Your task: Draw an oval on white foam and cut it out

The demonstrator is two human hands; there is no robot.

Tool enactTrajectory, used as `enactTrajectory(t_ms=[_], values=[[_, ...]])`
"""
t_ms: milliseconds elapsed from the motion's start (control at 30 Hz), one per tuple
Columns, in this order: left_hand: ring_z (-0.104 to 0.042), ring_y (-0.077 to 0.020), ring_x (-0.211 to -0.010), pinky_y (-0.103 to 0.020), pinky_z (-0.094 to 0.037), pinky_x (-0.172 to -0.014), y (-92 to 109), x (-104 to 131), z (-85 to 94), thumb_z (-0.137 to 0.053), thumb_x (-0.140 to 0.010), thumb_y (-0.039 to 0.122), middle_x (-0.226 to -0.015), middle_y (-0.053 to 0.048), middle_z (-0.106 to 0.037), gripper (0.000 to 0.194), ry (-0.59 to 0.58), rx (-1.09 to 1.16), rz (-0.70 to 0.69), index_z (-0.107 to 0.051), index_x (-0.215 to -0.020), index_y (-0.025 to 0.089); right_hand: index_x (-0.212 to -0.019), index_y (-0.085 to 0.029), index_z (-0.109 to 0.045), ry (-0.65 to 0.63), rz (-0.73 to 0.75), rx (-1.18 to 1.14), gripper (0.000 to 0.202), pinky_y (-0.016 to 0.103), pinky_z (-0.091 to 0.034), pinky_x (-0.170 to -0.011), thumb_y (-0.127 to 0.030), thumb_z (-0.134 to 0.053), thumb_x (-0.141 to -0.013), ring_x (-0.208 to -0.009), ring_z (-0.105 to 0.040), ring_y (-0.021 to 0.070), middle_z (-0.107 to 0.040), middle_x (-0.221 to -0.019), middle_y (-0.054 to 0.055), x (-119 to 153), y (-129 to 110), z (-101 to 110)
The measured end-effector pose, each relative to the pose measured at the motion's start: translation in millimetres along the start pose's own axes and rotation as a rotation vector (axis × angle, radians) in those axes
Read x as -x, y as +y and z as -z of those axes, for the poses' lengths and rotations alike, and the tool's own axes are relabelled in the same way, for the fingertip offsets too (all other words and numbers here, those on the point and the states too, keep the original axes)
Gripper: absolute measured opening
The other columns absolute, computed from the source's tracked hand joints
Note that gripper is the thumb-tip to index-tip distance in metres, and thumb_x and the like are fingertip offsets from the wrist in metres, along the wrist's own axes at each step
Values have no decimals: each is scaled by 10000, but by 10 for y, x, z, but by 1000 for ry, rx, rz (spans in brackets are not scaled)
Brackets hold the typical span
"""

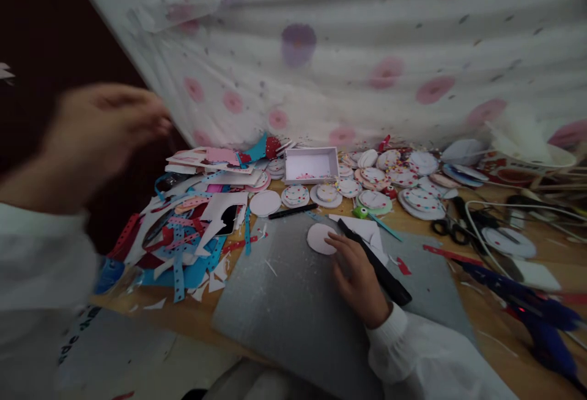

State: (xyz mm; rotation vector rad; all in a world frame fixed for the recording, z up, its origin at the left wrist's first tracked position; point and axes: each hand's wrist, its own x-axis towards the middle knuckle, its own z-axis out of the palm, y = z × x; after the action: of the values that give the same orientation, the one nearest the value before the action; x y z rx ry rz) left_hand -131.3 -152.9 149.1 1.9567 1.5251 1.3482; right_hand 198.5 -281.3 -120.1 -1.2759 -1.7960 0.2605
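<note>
My left hand (pixel 107 122) is raised at the far left, off the table and blurred by motion. Its fingers look pinched together, and whatever may be between them is too smeared to make out. On the grey mat (pixel 275 326), my right hand (pixel 358 274) lies with its fingers loosely stretched, their tips at the right edge of a small white disc (pixel 318 238). A thick black stick-like tool (pixel 376 262) lies slantwise beside that hand, partly over white paper (pixel 371 229). A thin black pen-like stick (pixel 293 211) rests at the mat's back edge.
Paper scraps and dotted strips (pixel 178 253) pile up at left. Behind stand a white box (pixel 312 166) and several decorated discs (pixel 419 203). Scissors (pixel 449 232), a blue glue gun (pixel 527 308) and cables (pixel 477 229) lie at right. A flowered cloth (pixel 358 39) hangs behind.
</note>
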Motion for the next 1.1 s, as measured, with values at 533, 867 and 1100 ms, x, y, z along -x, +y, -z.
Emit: enactTrajectory(t_ms=[533,867,1100], values=[[-652,-128,-674,-241,-520,-665,-349,1498,-2062,-759,-706,328,-725,-12,-693,225,-458,693,529,-649,-796,154,-910,-187,-632,-246,-498,-804,269,268,-473,-648,-441,-643,-821,-706,-605,151,-647,-773,23,-96,-159,-109],[-640,-110,-666,-190,-492,-599,-499,1315,-1879,-774,-689,417,-750,-26,-689,328,-249,723,593,-687,-842,140,-767,-164,-569,-694,-741,-1145,401,217,-420,-499,-520,-741,-699,-487,-544,83,-642,-601,-9,-98,-208,0],[-635,-115,-658,-205,-504,-594,-344,1608,-1915,-707,-771,401,-741,-13,-672,246,-533,699,623,-679,-768,157,-858,-164,-575,-593,-755,-1193,401,188,-408,-466,-494,-747,-710,-482,-557,75,-644,-600,-24,-125,-285,4]])
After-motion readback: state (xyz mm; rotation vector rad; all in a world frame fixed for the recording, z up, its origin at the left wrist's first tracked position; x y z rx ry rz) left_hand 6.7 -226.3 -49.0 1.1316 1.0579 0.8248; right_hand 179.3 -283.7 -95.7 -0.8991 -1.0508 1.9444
